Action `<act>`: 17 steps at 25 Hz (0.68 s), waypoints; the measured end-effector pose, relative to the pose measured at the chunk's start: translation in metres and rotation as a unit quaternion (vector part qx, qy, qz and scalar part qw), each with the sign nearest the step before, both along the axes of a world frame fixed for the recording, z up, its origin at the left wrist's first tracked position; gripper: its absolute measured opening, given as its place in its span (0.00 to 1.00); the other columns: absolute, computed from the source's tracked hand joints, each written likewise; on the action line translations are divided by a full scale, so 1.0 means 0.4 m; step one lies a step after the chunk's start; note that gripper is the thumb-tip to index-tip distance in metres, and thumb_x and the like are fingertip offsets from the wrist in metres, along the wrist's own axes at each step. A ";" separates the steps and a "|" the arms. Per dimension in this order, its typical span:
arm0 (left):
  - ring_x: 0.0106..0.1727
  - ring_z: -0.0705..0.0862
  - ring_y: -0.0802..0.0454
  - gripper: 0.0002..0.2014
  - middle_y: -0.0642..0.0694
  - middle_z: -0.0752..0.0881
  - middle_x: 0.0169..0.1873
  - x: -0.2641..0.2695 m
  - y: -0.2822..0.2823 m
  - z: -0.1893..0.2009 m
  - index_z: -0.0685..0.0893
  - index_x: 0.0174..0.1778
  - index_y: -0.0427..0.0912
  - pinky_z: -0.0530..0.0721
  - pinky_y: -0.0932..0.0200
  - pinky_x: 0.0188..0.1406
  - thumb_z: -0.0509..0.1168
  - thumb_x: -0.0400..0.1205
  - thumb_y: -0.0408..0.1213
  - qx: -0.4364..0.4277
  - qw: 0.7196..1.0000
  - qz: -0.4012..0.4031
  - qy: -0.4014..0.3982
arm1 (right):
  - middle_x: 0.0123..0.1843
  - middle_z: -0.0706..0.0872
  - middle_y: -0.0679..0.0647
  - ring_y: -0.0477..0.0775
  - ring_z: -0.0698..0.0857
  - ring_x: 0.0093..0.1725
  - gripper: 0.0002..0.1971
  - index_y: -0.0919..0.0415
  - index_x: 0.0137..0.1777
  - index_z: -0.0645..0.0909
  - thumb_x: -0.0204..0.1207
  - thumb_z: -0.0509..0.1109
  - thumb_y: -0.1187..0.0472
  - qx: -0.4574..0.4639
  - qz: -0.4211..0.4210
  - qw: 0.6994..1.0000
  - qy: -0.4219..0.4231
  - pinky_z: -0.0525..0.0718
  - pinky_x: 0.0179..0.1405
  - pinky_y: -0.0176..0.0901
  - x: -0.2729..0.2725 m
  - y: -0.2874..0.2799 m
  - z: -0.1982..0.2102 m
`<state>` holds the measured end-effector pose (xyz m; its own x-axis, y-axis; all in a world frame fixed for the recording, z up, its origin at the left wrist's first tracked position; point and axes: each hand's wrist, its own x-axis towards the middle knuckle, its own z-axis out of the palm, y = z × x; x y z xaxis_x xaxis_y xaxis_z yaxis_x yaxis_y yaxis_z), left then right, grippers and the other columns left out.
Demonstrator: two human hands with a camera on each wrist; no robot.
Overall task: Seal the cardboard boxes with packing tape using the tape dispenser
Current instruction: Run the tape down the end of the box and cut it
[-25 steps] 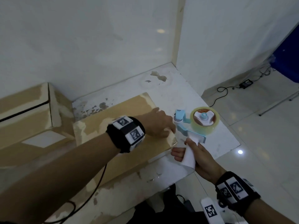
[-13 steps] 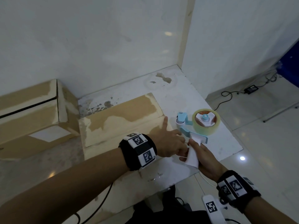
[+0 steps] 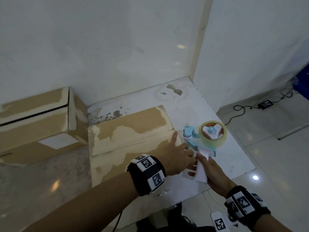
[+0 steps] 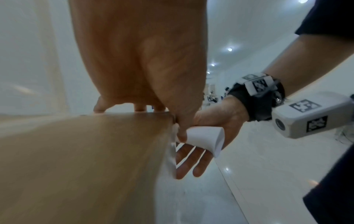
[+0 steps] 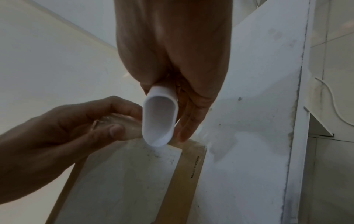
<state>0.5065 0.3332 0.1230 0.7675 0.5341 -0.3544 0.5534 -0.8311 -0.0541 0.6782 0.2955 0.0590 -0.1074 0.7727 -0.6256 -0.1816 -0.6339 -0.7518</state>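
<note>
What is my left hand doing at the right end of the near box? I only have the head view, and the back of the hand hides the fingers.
Observer: In the right wrist view, the left hand pinches a clear strip of tape between thumb and fingers.
Operator: Is my right hand wrapped fully round the dispenser handle?
Observer: No. The left wrist view shows the right hand holding the white handle with fingers stretched out below it.
Operator: Anything on the box end?
Observer: The end of the box bears a pale label beside small print, seemingly "Made in China".
</note>
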 end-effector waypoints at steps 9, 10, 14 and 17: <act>0.84 0.52 0.38 0.35 0.43 0.52 0.85 -0.096 0.204 0.109 0.51 0.84 0.46 0.48 0.28 0.78 0.52 0.84 0.58 -0.009 0.955 0.297 -0.017 | 0.40 0.91 0.62 0.60 0.90 0.40 0.13 0.64 0.49 0.82 0.83 0.66 0.53 0.066 -0.042 0.994 -0.081 0.89 0.48 0.57 0.000 0.018 0.067; 0.83 0.55 0.37 0.38 0.44 0.53 0.84 -0.114 0.246 0.099 0.50 0.84 0.47 0.50 0.28 0.78 0.54 0.82 0.61 -0.025 0.943 0.332 -0.014 | 0.37 0.89 0.63 0.60 0.88 0.37 0.12 0.65 0.46 0.82 0.82 0.68 0.55 0.079 -0.048 0.992 -0.082 0.88 0.45 0.56 -0.006 0.024 0.078; 0.76 0.70 0.39 0.38 0.46 0.63 0.81 -0.160 0.349 0.065 0.56 0.82 0.51 0.68 0.39 0.73 0.59 0.79 0.64 -0.128 0.911 0.387 -0.062 | 0.38 0.88 0.62 0.60 0.90 0.39 0.09 0.63 0.47 0.78 0.74 0.76 0.63 0.125 -0.014 0.988 -0.094 0.89 0.38 0.45 -0.021 0.040 0.098; 0.74 0.73 0.43 0.26 0.45 0.70 0.77 -0.192 0.384 0.060 0.66 0.78 0.46 0.69 0.50 0.70 0.56 0.85 0.52 -0.157 0.901 0.385 -0.121 | 0.43 0.86 0.61 0.57 0.90 0.43 0.12 0.64 0.51 0.77 0.72 0.77 0.66 0.110 0.001 0.991 -0.071 0.91 0.43 0.50 -0.029 0.039 0.087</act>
